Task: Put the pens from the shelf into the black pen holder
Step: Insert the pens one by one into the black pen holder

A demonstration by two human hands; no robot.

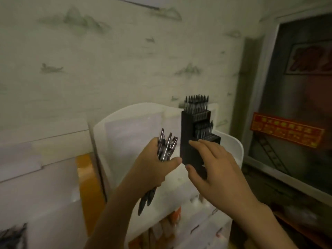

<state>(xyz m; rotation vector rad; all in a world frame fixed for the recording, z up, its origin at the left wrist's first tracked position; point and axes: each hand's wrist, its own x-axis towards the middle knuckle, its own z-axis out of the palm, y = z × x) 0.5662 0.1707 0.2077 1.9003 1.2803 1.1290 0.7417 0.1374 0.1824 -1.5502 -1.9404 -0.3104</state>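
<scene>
A tall black stepped pen holder [189, 133] stands on top of a white shelf unit [231, 146]. Several pens stand in its top and middle tiers; the lowest tier's slots look bare. My left hand [152, 168] is closed around a bundle of pens [167, 144], tips up, just left of the holder. My right hand [213, 162] has its fingers spread, the thumb and forefinger reaching around the holder's lower front; whether they touch it is unclear.
A patterned wall rises behind the shelf. A white curved panel [129, 126] stands left of the holder, with an orange surface [86, 177] beside it. A dark framed panel with a red notice [287, 132] is at the right. Dark pens [12, 236] lie at bottom left.
</scene>
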